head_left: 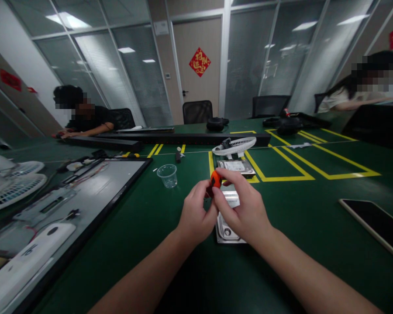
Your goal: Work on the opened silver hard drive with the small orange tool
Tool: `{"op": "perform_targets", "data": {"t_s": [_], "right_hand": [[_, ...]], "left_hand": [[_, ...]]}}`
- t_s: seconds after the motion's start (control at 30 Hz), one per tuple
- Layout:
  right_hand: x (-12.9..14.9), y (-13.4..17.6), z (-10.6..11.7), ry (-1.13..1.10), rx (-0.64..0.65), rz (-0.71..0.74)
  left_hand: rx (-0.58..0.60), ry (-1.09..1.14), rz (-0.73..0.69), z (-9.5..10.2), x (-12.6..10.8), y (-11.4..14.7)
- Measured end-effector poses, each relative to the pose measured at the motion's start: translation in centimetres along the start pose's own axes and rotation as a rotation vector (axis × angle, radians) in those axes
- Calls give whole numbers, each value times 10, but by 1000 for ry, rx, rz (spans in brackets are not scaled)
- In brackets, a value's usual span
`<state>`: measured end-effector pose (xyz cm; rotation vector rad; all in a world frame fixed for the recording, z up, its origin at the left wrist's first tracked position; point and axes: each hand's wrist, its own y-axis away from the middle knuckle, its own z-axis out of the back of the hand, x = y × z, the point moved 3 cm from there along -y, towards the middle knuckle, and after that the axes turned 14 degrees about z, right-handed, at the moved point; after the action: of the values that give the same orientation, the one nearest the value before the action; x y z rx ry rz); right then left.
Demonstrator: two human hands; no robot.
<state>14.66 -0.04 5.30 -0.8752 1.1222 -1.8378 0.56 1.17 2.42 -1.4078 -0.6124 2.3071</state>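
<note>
Both hands meet over the table around an orange-and-black screwdriver (216,179), seen mostly by its rounded handle end. My left hand (198,211) pinches it from the left, and its shaft and tip are hidden by the fingers. From the right, my right hand (244,203) has thumb and fingers closed on the orange part. Below the hands lies a silver hard drive (228,231), partly covered by my right hand. A second hard drive (237,166) rests just beyond, inside yellow tape lines.
A clear plastic cup (168,175) stands left of the hands. Farther left lies a flat panel (118,174) with a white power strip (32,257). A white fan guard (236,146) sits behind the drives, a phone (376,224) at right. Two people sit across the table.
</note>
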Motion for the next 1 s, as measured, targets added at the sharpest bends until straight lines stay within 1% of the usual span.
{"op": "perform_targets", "data": {"t_s": [0.17, 0.4, 0.77, 1.0], "right_hand": [[0, -2, 1, -6, -16, 7], [1, -1, 0, -9, -14, 0], [0, -2, 1, -17, -15, 14], [1, -1, -1, -35, 16, 20]], "left_hand": [[-32, -14, -8, 0, 0, 0], [2, -6, -1, 0, 1, -1], [-7, -17, 10, -1, 1, 0], [-4, -27, -13, -1, 2, -1]]}}
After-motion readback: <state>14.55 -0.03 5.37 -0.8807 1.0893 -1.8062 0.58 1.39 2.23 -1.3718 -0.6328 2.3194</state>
